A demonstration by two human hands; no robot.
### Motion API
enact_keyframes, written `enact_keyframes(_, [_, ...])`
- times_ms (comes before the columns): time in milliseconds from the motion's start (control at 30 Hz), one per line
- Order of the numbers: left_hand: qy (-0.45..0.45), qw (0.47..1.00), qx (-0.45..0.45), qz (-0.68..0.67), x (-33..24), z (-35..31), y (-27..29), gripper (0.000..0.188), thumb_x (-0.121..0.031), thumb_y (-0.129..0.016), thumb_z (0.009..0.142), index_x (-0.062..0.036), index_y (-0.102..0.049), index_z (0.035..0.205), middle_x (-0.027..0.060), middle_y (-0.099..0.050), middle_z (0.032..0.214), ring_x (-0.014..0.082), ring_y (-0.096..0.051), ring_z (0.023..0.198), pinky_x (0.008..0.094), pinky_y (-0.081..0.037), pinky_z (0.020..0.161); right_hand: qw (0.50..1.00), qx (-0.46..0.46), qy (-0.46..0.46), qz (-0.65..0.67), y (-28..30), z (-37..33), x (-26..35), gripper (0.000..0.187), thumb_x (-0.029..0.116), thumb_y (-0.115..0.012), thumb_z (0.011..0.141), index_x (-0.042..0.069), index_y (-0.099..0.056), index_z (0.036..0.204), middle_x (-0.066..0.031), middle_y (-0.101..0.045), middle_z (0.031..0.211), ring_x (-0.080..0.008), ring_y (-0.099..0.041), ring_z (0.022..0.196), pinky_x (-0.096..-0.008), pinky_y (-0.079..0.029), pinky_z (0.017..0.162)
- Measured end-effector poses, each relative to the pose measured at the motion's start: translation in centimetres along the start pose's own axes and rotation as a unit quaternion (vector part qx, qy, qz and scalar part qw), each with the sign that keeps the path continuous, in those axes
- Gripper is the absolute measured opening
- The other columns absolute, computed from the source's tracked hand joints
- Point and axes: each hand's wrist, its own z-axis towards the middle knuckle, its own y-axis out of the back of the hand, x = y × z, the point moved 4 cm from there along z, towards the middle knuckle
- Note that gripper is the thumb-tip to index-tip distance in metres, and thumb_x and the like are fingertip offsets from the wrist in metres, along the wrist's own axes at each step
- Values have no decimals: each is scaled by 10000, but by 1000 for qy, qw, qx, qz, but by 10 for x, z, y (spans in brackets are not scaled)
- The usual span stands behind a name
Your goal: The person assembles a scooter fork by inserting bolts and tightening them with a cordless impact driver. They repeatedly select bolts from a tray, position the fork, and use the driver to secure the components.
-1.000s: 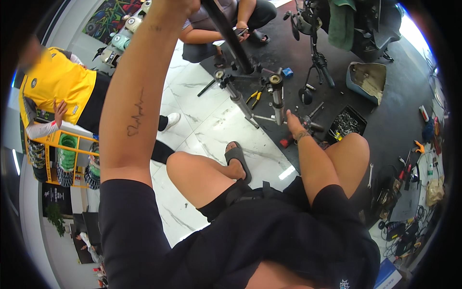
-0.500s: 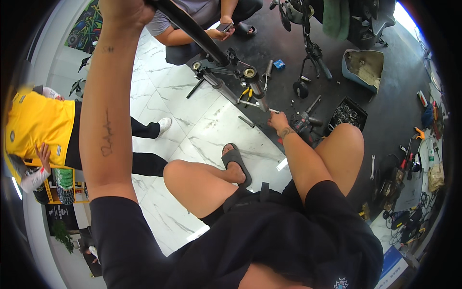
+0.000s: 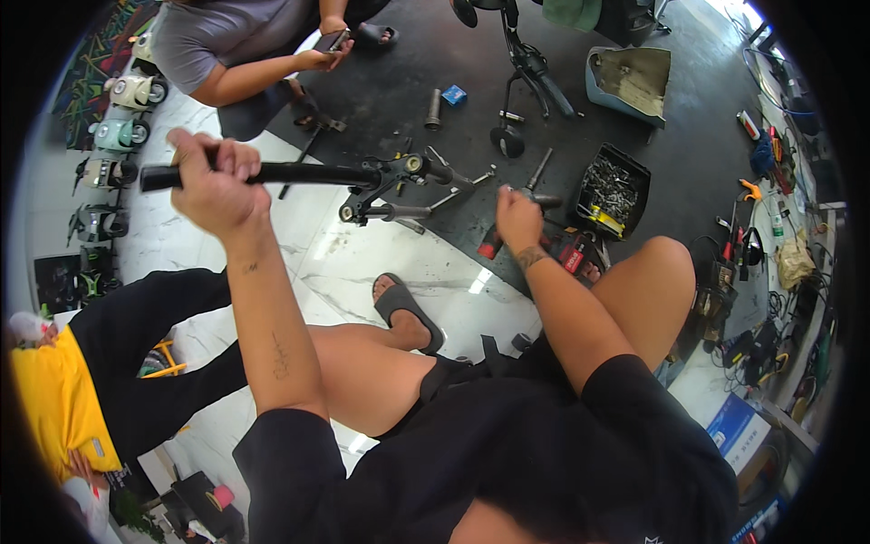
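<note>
My left hand (image 3: 217,181) is wrapped round the black tube of a front fork (image 3: 299,173), which lies almost level and points left. Two silver legs (image 3: 399,211) of the fork extend right from its clamp, toward my right hand. Apart from the leg ends, my right hand (image 3: 519,219) is closed, with a small bit showing at its fingertips that is too small to name. Just beyond that hand lies a grey metal tool with a long shaft (image 3: 541,170). A red and black power tool (image 3: 573,251) rests beside my right wrist.
A black bin (image 3: 644,186) of loose bolts stands right of my hand. Further off are a metal cylinder (image 3: 434,111), a small blue box (image 3: 454,94) and a grey-blue plastic cover (image 3: 625,86). One person crouches ahead holding a phone (image 3: 333,42); another in yellow (image 3: 63,390) stands left.
My left hand has come down and nearer, swinging the fork's tube from steeply raised to nearly level. My right hand has come away from the fork's leg end. The view has shifted.
</note>
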Motion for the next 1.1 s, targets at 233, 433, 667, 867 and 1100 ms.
enact_keyframes(233, [-7, 998, -28, -47, -16, 7, 95, 470, -470, -562, 1059, -98, -556, 772, -23, -334, 562, 107, -302, 459, 286, -279, 486, 934, 212, 91, -272, -5, 96, -116, 293, 134, -683, 859, 17, -670, 1127, -224, -657, 1219, -425, -623, 1185, -471, -547, 994])
enact_keyframes(433, [-23, 997, -62, -30, -26, 4, 191, 468, -453, -537, 1069, -115, -565, 746, -23, -354, 568, 114, -303, 459, 273, -259, 484, 841, 296, 230, -389, -50, 121, -144, 344, 75, -615, 865, 74, -677, 1204, -150, -640, 1336, -370, -547, 1337, -478, -509, 1032])
enact_keyframes(667, [4, 993, -43, -108, -21, 3, 256, 460, -434, -519, 1080, -97, -592, 776, -19, -364, 581, 119, -342, 480, 292, -310, 523, 834, 291, 309, -352, 0, 124, -90, 256, 183, -641, 880, 26, -706, 1072, -209, -734, 1115, -386, -697, 1074, -474, -546, 938])
enact_keyframes(867, [5, 991, -71, -112, -16, -2, 282, 450, -425, -522, 1079, -102, -591, 774, -19, -364, 577, 120, -334, 478, 297, -312, 528, 885, 323, -2, -336, 99, 130, -11, 431, 332, -666, 914, -90, -719, 987, -293, -732, 1006, -387, -753, 866, -458, -595, 722])
enact_keyframes(1100, [13, 989, -88, -117, -14, -5, 295, 438, -412, -517, 1079, -108, -586, 771, -21, -360, 578, 123, -331, 489, 301, -312, 547, 923, 328, -157, 126, 36, 110, 35, 510, 526, -685, 963, 31, -610, 1062, -20, -543, 684, -117, -526, 513, -275, -399, 436])
